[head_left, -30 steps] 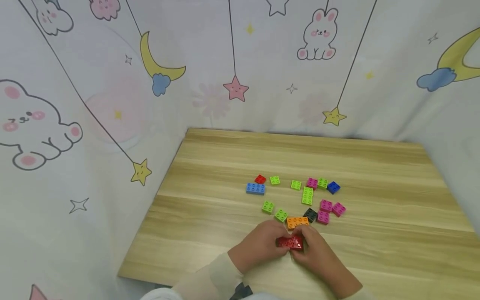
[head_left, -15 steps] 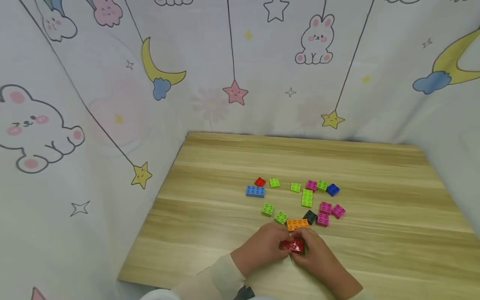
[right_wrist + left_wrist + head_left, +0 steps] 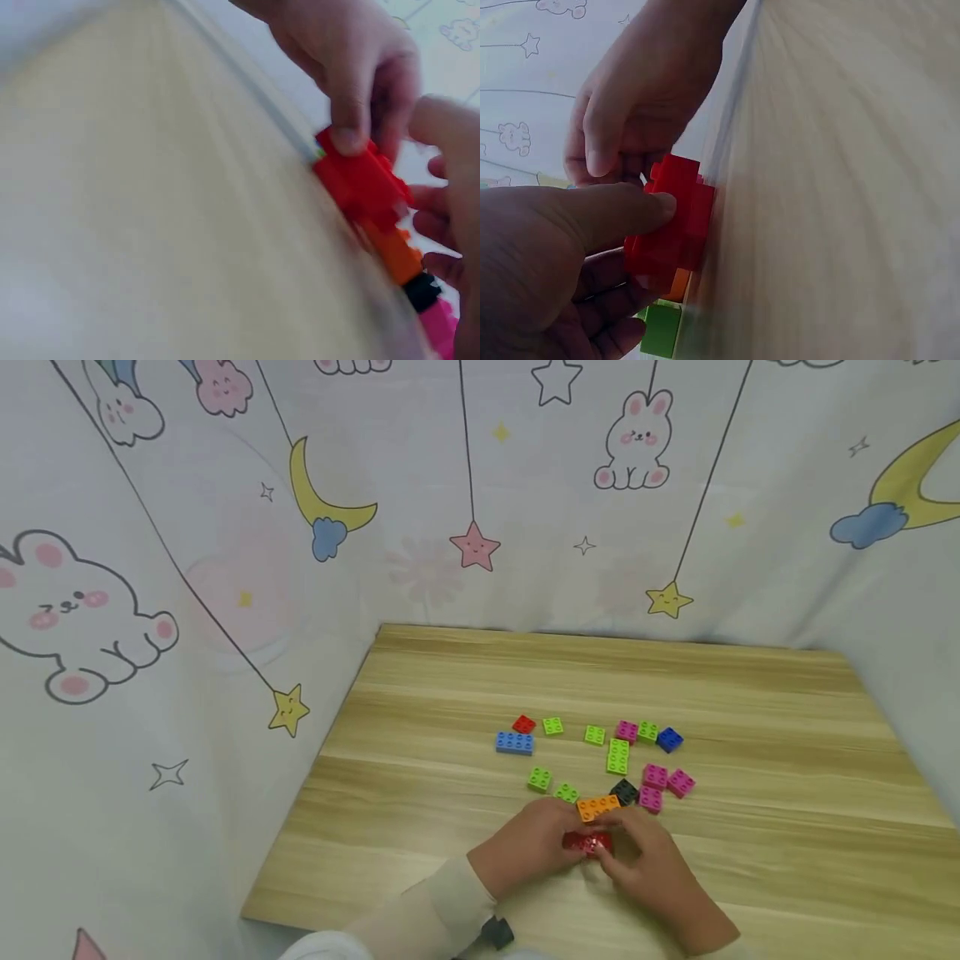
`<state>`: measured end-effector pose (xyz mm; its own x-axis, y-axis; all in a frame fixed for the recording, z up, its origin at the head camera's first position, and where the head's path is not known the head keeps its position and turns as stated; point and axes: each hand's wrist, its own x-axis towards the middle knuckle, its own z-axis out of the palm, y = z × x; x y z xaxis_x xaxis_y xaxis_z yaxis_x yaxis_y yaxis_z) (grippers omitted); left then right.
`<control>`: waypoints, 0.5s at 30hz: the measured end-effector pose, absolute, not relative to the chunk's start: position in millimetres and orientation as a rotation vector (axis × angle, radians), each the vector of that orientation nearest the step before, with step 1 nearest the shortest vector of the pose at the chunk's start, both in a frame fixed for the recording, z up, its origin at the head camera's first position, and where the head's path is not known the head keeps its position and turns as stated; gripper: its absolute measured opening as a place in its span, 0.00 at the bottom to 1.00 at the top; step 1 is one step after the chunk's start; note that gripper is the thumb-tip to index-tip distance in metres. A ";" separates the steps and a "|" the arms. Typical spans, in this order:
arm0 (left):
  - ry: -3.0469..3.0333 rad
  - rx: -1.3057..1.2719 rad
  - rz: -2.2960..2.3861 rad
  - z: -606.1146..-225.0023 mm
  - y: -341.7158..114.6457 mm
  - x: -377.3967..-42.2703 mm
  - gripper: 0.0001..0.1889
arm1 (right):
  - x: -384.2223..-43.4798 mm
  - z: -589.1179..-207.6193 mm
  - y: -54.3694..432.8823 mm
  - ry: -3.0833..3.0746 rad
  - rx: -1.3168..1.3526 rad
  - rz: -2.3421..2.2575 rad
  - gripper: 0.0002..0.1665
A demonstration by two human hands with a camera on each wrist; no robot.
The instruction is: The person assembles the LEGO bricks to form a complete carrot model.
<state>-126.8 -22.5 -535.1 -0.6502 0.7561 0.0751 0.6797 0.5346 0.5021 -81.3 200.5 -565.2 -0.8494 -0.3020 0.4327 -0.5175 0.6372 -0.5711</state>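
Two red building bricks, stacked slightly offset [image 3: 679,232], are pinched by my left hand [image 3: 525,847] just above or on the table near its front. In the left wrist view the left thumb presses the near face of the red stack. My right hand [image 3: 663,872] is beside the stack, thumb and fingers spread. Its thumb is apart from the red bricks; whether a fingertip touches them is hard to tell. An orange brick [image 3: 597,808] lies just beyond, near the right fingers. The hands hide part of the red stack in the head view.
Beyond the hands lie several loose bricks: a black one [image 3: 624,792], pink ones [image 3: 655,776], lime ones [image 3: 618,756], a light blue one [image 3: 514,743], a dark blue one [image 3: 670,740] and a small red one [image 3: 524,724]. A patterned white curtain [image 3: 525,585] surrounds the wooden table [image 3: 780,760].
My right hand has loosened from the red stack and moved slightly right, its thumb and fingers parting. The left hand keeps its pinch. The orange brick has turned slightly.
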 end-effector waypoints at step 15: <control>2.566 1.223 0.872 -543.4 -34.2 -132.3 0.14 | -137.9 -549.3 220.6 -2.753 0.895 0.604 0.22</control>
